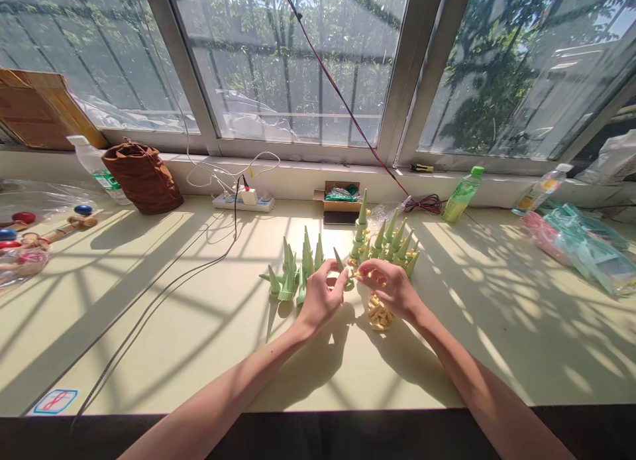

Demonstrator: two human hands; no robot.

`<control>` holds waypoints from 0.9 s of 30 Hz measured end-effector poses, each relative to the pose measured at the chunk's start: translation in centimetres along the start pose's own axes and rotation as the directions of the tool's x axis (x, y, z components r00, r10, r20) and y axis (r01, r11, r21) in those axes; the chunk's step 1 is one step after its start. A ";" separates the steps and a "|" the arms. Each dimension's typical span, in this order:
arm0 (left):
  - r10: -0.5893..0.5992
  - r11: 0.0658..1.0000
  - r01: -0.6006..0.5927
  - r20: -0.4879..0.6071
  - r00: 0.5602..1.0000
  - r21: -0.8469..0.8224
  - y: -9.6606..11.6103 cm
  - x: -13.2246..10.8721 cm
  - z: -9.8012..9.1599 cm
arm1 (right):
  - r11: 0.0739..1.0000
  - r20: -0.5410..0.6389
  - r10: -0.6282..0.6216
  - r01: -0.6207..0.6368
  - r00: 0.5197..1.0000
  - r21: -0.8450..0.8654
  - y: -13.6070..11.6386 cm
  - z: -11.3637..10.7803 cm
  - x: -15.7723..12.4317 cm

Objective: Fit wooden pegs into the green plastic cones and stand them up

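I see the left hand [320, 299] half closed, its thumb and fingers gripping a green cone [342, 269] just above the middle of the table [199, 327]. The right hand [392, 289] is curled, fingertips pinched at the cone's base; I cannot tell what they grip. The cone's long axis stands nearly upright, tip up and leaning slightly left. A pile of wooden pegs [379, 315] lies under the right hand, with standing cones [293, 274] nearby.
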State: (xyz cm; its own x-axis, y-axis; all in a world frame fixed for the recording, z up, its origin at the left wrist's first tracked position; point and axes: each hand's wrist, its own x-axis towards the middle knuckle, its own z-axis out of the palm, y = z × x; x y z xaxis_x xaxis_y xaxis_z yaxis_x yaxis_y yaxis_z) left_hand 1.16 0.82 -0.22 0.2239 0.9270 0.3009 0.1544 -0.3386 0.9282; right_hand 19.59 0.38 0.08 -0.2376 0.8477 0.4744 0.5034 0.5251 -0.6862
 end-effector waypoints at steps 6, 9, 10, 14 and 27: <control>-0.045 0.996 0.047 0.017 0.999 -0.075 0.2 0.1 -0.1 | 1.000 -0.020 0.017 -0.017 1.000 -0.010 -0.4 -0.2 0.0; -0.031 0.997 0.032 0.014 0.999 -0.067 0.3 0.1 -0.1 | 0.999 -0.010 0.032 -0.032 0.999 0.005 -0.5 -0.1 0.1; -0.020 0.998 0.021 0.012 1.000 -0.054 0.3 0.1 -0.1 | 0.999 -0.008 0.036 -0.036 0.999 0.008 -0.5 0.0 0.1; 0.011 1.000 -0.011 0.026 1.000 -0.001 0.3 0.0 -0.2 | 0.999 -0.001 0.043 -0.043 0.999 0.006 -0.6 0.2 0.0; 0.009 1.000 -0.008 0.047 0.999 -0.018 0.4 -0.1 0.0 | 0.994 0.024 0.091 -0.092 0.996 0.054 -0.3 0.3 -0.1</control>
State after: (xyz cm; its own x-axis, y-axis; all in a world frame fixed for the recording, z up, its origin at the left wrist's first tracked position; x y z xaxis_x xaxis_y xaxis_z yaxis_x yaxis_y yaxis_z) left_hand 1.18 0.58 0.13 0.2699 0.9154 0.2986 0.1351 -0.3431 0.9295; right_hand 19.20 0.19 0.08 -0.2102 0.8935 0.3968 0.4773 0.4480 -0.7560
